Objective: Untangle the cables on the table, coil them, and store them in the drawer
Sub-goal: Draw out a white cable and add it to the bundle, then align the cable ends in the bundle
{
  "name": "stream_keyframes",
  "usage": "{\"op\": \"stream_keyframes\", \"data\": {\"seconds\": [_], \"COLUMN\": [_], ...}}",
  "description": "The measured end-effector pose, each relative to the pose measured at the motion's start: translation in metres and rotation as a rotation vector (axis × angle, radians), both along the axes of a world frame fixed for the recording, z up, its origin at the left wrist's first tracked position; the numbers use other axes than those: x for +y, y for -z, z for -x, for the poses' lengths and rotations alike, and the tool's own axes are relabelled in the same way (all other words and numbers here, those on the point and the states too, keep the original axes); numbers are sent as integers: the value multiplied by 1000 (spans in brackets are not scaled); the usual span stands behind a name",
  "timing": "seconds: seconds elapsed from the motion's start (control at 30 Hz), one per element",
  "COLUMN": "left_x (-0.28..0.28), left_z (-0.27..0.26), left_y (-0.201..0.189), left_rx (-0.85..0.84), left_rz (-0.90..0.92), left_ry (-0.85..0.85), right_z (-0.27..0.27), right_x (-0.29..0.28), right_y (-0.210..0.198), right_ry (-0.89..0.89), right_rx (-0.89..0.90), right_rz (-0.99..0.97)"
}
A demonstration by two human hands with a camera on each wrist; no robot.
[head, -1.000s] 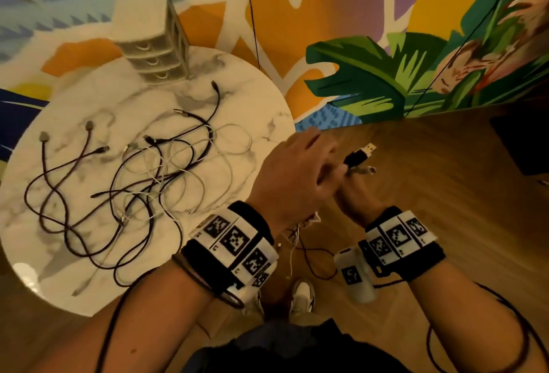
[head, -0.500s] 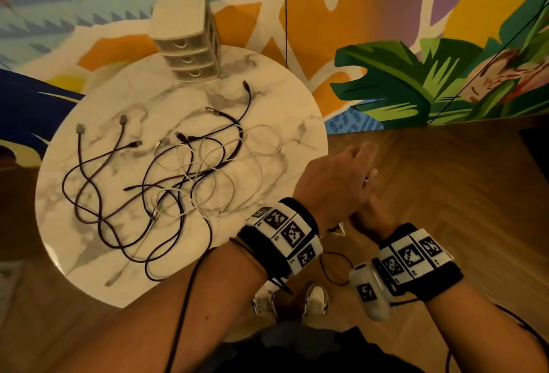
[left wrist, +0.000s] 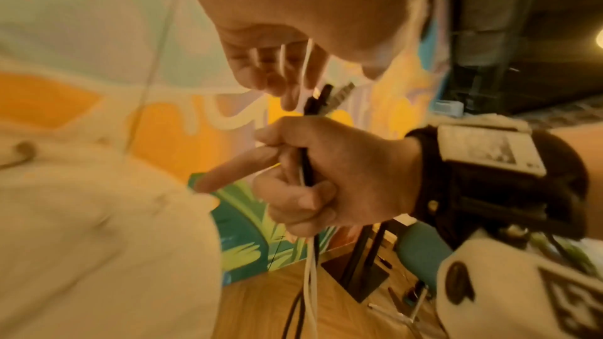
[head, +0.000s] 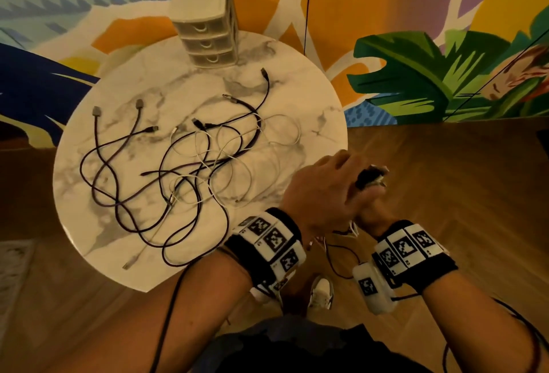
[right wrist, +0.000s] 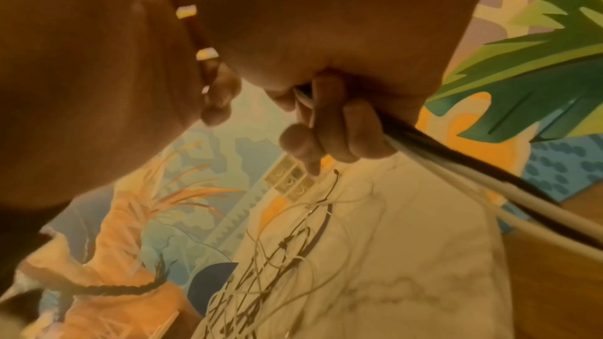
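Right hand [left wrist: 326, 177]: fist around cable bundle [left wrist: 310, 267], plugs up, anchoring coil; left hand [head: 323, 191]: fingers relaxed, guiding strands; remaining tangle [head: 178, 170] on tabletop [head: 312, 99]; drawers [head: 208, 36] closed

One table [head: 312, 99], one three-drawer unit [head: 205, 22], two hands [head: 323, 191].

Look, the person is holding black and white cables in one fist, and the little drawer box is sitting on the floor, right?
Not quite. The drawer box stands on the marble table, at its far edge, as the head view shows. The right hand does grip black and white cables.
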State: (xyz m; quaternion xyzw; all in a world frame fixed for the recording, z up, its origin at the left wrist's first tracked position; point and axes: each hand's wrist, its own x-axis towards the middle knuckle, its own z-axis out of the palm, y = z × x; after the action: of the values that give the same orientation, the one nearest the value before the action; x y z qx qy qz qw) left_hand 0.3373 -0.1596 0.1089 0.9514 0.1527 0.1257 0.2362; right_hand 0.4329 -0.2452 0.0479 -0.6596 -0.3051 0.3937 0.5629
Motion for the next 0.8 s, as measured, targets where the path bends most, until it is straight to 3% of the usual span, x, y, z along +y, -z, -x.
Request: {"op": "stream_keyframes", "data": {"seconds": [0.03,0.07,0.17,0.23,0.37,0.57,0.73,0.8], "left_x": [11,26,86,117,128,114,98,90], "left_z": [11,22,53,67,81,85,78,76], "left_y": [8,19,63,84,107,110,52,27], "left_rx": [55,135,533,758,938,845,498,408], "left_rz": [57,88,47,-12,-37,6,-248,-313], "left_ry": [-75,-166,-364,-389,-393,-307,-287,-256], "right_z": [3,5,9,14,20,28,34,38], "right_x": [5,8,16,19,18,16,40,57], "right_y": [4,11,17,17,25,27,21,14], "right_ry": [18,-18,-69,-51,-67,-102,-81,-88], "right_rx": [-16,78,146,180,189,137,105,182], "right_rz": [103,219,330,344,376,424,271,255]}}
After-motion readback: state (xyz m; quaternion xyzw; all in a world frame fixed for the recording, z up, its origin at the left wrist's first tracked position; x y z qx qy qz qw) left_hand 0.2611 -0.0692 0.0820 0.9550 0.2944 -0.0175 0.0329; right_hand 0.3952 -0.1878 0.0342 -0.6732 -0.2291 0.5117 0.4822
